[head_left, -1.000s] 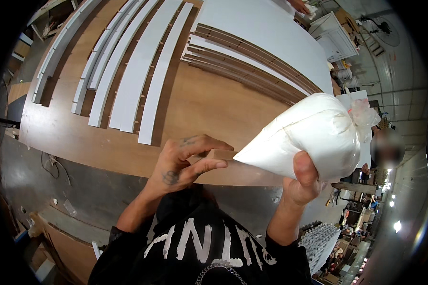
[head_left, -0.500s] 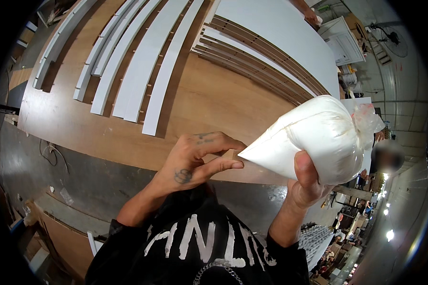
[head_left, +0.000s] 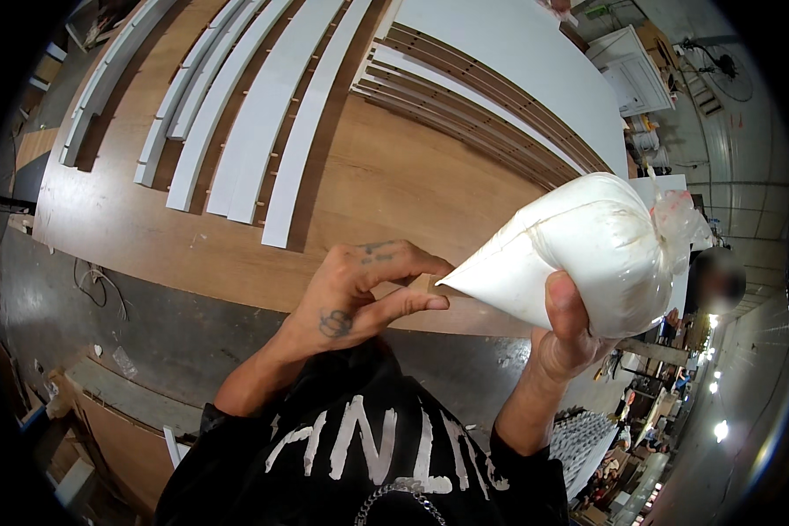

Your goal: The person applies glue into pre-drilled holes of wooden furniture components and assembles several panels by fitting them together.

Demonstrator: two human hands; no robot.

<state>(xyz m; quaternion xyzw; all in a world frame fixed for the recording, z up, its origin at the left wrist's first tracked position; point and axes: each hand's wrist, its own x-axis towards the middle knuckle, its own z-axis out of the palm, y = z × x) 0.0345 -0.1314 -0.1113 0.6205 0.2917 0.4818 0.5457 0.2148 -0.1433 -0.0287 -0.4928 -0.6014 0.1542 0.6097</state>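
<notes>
My left hand (head_left: 351,294) is pinching a small brown piece (head_left: 422,285) between thumb and fingers. At about three o'clock from it, my right hand (head_left: 570,337) is gripping a plump white bag (head_left: 579,245) — its tip is pointing toward nine, right at the piece's end, though I'm not telling whether they're touching. Beyond, on the brown table (head_left: 368,184), white strips (head_left: 259,105) are lying at eleven o'clock, brown-edged boards (head_left: 482,114) at one.

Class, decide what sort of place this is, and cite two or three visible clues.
Probably a woodworking or furniture workshop: dowelled white strips lie in a row on a wood-grain worktable, near a stack of long boards with rows of holes.
</notes>
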